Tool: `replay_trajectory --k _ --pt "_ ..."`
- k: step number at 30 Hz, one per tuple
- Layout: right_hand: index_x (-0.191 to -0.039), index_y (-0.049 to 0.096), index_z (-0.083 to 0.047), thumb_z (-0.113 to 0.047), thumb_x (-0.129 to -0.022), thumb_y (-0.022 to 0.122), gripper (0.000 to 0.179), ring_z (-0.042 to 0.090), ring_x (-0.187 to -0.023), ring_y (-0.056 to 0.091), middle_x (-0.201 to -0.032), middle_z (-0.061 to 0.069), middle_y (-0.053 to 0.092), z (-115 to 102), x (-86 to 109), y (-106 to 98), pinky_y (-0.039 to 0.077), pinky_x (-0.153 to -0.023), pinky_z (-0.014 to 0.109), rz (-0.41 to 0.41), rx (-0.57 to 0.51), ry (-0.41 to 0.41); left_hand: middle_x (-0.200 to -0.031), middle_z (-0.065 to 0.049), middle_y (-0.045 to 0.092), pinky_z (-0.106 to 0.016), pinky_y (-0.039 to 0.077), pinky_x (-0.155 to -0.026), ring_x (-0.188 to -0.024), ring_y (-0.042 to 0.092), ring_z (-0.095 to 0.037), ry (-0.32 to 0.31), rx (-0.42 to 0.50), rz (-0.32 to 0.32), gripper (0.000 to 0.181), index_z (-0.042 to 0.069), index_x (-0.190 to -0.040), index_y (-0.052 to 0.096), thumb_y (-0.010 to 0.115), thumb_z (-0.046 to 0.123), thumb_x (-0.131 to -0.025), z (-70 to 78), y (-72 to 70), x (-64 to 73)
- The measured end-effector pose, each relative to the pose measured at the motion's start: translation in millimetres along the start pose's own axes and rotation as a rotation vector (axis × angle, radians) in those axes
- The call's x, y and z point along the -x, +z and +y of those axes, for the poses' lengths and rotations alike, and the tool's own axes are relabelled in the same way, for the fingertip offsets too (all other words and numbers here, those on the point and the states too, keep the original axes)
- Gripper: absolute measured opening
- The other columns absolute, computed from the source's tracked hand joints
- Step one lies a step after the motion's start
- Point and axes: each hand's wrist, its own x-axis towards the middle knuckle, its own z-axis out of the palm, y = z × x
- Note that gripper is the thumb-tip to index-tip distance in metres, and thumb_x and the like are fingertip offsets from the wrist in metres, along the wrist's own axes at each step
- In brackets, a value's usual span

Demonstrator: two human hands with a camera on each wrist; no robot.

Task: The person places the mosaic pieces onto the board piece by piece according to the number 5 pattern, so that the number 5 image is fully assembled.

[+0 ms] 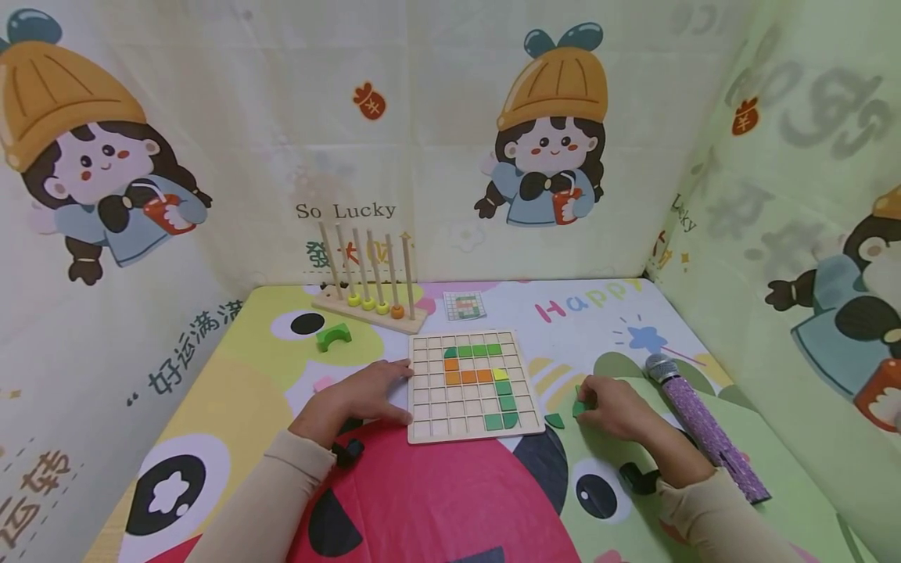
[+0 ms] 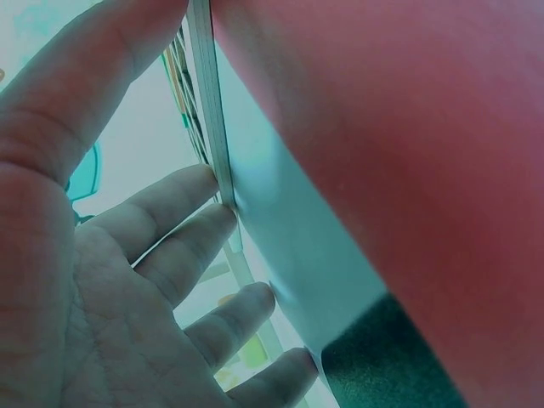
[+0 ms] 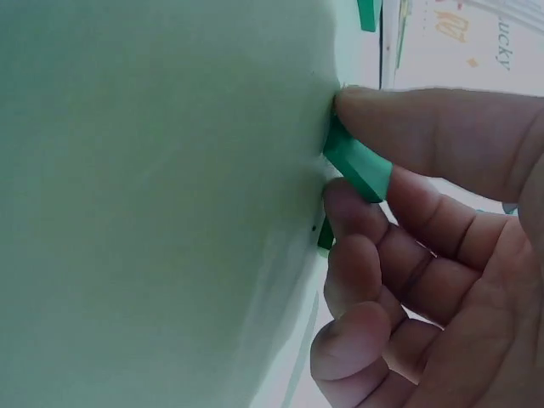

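Note:
A square wooden grid board (image 1: 432,399) lies flat on the table, with green, orange and yellow tiles in some of its cells. At its left edge is my left hand (image 1: 359,395), thumb and fingertips touching the rim with the fingers fairly straight. The left wrist view shows the board's thin side (image 2: 216,110) against those fingertips. Right of the board, my right hand (image 1: 615,408) pinches a green tile (image 3: 361,161) between thumb and fingers, close to the tabletop. A loose green quarter-round tile (image 1: 554,421) lies between that hand and the board.
Behind the board lies a small pattern card (image 1: 464,306). A wooden peg stand (image 1: 369,309) with yellow and orange beads stands at the back left, near a green arch block (image 1: 334,337). A glittery purple microphone (image 1: 711,430) lies beyond my right hand.

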Motion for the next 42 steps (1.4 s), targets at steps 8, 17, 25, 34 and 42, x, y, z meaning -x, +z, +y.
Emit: replay_trajectory --k 8,17,25,34,42 --pt "-0.092 0.067 -0.011 -0.008 -0.084 0.077 0.013 0.011 -0.074 0.051 -0.081 -0.004 0.062 -7.6 -5.5 0.4 0.044 -0.068 0.03 0.013 -0.038 -0.066 -0.165 -0.013 0.039 -0.052 0.035 -0.121 -0.149 0.039 -0.036 -0.008 0.012 -0.01 0.085 0.005 -0.15 0.051 0.085 0.041 -0.081 0.7 -3.1 1.0" --pt "-0.096 0.069 -0.009 -0.009 -0.09 0.075 0.009 0.013 -0.075 0.055 -0.084 -0.003 0.067 -33.1 -18.3 6.1 0.046 -0.065 0.03 -0.054 -0.2 -0.037 -0.165 -0.012 0.039 -0.051 0.035 -0.121 -0.15 0.038 -0.035 -0.021 0.019 -0.021 0.085 0.006 -0.151 0.052 0.085 0.041 -0.081 1.3 -4.8 1.1" --pt "-0.096 0.069 -0.009 -0.008 -0.09 0.073 0.008 0.015 -0.076 0.057 -0.08 -0.002 0.066 -59.4 -30.5 22.7 0.047 -0.063 0.028 -0.131 -0.313 -0.036 -0.166 -0.011 0.039 -0.051 0.036 -0.12 -0.149 0.039 -0.035 -0.017 0.017 -0.021 0.084 0.007 -0.151 0.052 0.085 0.041 -0.081 0.8 -3.3 1.0" --pt "-0.096 0.069 -0.012 -0.008 -0.093 0.071 0.005 0.011 -0.078 0.059 -0.081 -0.007 0.067 -89.8 -38.2 33.7 0.049 -0.071 0.026 -0.174 -0.288 -0.155 -0.165 -0.011 0.04 -0.052 0.036 -0.12 -0.149 0.039 -0.036 -0.018 0.021 -0.029 0.084 0.007 -0.151 0.052 0.086 0.04 -0.081 2.2 -5.3 1.5" --pt "-0.095 0.072 -0.011 -0.007 -0.092 0.07 0.005 0.006 -0.077 0.058 -0.08 -0.011 0.065 -110.5 -43.2 43.7 0.049 -0.072 0.026 -0.168 -0.208 -0.25 -0.166 -0.012 0.039 -0.051 0.036 -0.12 -0.148 0.039 -0.036 -0.023 0.029 -0.019 0.085 0.006 -0.15 0.052 0.086 0.041 -0.081 1.3 -4.2 1.7"
